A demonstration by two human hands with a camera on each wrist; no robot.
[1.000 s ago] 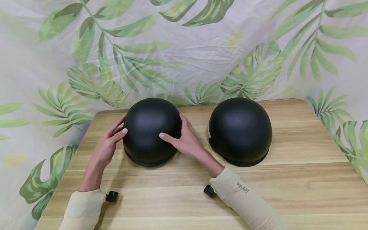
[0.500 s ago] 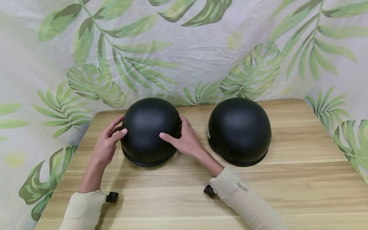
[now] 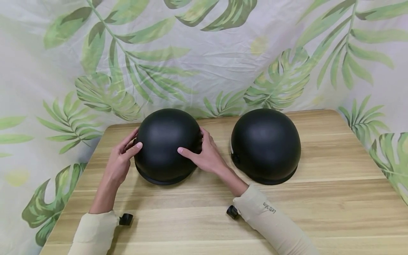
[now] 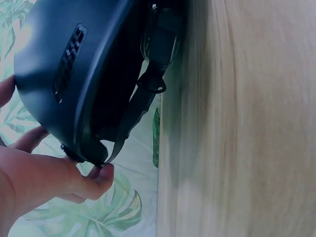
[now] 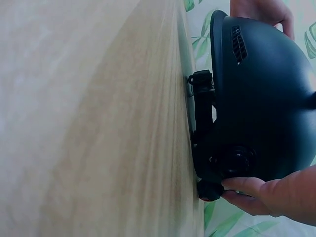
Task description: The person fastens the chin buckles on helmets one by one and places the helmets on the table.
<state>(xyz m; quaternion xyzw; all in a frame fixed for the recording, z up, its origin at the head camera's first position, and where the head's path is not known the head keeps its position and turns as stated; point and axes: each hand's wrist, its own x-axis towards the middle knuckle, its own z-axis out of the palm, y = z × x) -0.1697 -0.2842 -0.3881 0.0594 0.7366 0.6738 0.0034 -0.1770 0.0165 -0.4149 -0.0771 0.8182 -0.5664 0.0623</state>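
A matte black helmet [image 3: 167, 141] sits dome up at the left back of the table, between both hands. My left hand [image 3: 118, 164] holds its left side, thumb on the shell. In the left wrist view, curled fingertips [image 4: 106, 175] pinch its lower edge near a chin strap [image 4: 143, 96]. With the thumb on the shell's front, my right hand [image 3: 208, 154] grips the right side. The right wrist view has fingers [image 5: 247, 185] at the rim beside a round black fitting [image 5: 234, 160]. Part of the rim stands off the tabletop there, with a strap below.
A second black helmet [image 3: 266, 145] stands dome up to the right, a white mark at its left edge. Both rest on a wood-grain table [image 3: 191, 219]. Leaf-print cloth [image 3: 220, 60] hangs right behind the table's back edge. Small black devices [image 3: 126, 219] stick out from both cuffs.
The left helmet has shifted very slightly left. Both hands keep their hold on it, and the second helmet stays in place.
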